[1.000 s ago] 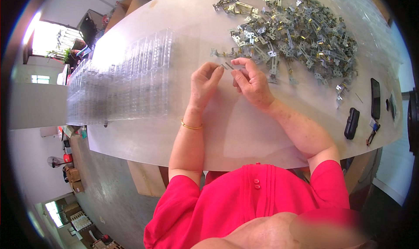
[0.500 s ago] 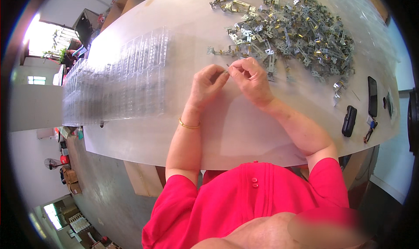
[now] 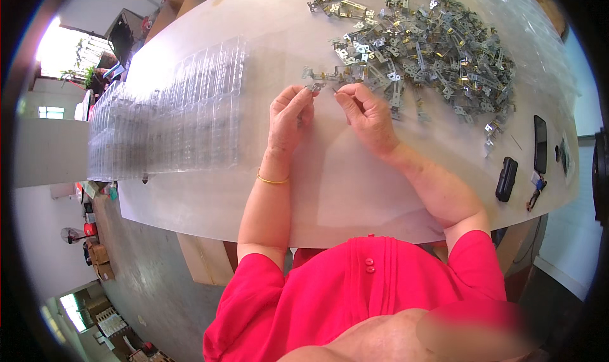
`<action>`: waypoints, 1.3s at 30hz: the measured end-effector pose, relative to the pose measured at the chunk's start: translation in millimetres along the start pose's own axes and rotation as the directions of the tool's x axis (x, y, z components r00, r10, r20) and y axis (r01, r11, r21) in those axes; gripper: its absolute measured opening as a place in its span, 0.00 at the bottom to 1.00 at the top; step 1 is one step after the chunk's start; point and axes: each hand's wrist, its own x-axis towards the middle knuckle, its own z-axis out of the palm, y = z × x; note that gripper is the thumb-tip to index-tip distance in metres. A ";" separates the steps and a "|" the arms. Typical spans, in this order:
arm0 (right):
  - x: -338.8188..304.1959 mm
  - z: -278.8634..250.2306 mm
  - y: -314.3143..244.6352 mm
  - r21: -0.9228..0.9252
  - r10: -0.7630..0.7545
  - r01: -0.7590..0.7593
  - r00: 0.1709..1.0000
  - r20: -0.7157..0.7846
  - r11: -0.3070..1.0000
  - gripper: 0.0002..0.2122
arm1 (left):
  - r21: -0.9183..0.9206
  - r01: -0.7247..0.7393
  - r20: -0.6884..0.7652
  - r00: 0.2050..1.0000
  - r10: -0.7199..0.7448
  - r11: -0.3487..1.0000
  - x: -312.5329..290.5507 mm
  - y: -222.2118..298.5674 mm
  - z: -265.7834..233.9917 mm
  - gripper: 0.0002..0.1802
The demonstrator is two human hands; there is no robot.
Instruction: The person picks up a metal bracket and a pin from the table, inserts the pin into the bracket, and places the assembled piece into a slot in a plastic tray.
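Observation:
My left hand [image 3: 290, 118] is closed in a pinch on a small metal bracket [image 3: 316, 87], which sticks out beyond the thumb and fingertips. A short gap away, my right hand [image 3: 368, 116] is closed too, with thumb and forefinger pressed together on a thin dark sliver [image 3: 335, 90] too small to make out. Both hands are just above the table, at the near left edge of a large heap of metal brackets [image 3: 438, 61]. These are silvery pieces with holes and some brass-coloured parts. A few loose brackets [image 3: 342, 75] lie right behind my fingertips.
Clear plastic blister trays [image 3: 190, 115] are stacked on the left of the pale table [image 3: 266, 203]. To the right lie a black case [image 3: 505, 179], a phone [image 3: 540, 144], keys [image 3: 536, 191] and a thin rod [image 3: 516, 142]. Clear plastic sheeting [image 3: 539, 64] covers the far right.
My hands, close together before, have drawn apart. The left has shifted slightly left and up, and the bracket in its fingertips now shows more plainly. The right has barely moved.

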 end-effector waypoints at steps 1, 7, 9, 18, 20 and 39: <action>-0.6 1.0 -2.6 -0.021 0.020 -0.020 1.000 -0.003 1.000 0.05 | -0.001 0.001 -0.002 1.000 -0.001 1.000 0.2 -0.5 -0.5 0.11; -1.5 2.6 -7.0 -0.022 0.082 -0.082 0.997 -0.008 0.996 0.06 | 0.031 0.002 0.013 1.000 -0.003 1.000 -0.1 0.0 1.8 0.10; -1.3 2.6 -5.9 -0.026 0.078 -0.078 0.997 -0.012 0.997 0.06 | 0.091 0.009 0.007 1.000 -0.009 0.996 0.9 -1.7 0.3 0.10; -0.9 2.4 -4.2 -0.067 0.069 -0.071 0.997 -0.031 0.995 0.06 | 0.107 0.008 0.001 1.000 -0.008 0.994 -0.2 -0.5 2.3 0.09; -1.1 1.7 -3.6 -0.070 0.072 -0.073 0.997 -0.028 0.995 0.06 | 0.116 0.009 0.000 1.000 -0.009 0.993 -0.1 -1.0 1.9 0.09; 1.4 -2.7 -16.1 0.207 0.283 -0.296 0.955 0.090 0.932 0.07 | 0.406 -0.104 0.073 0.994 0.082 0.908 -5.0 -0.4 7.5 0.08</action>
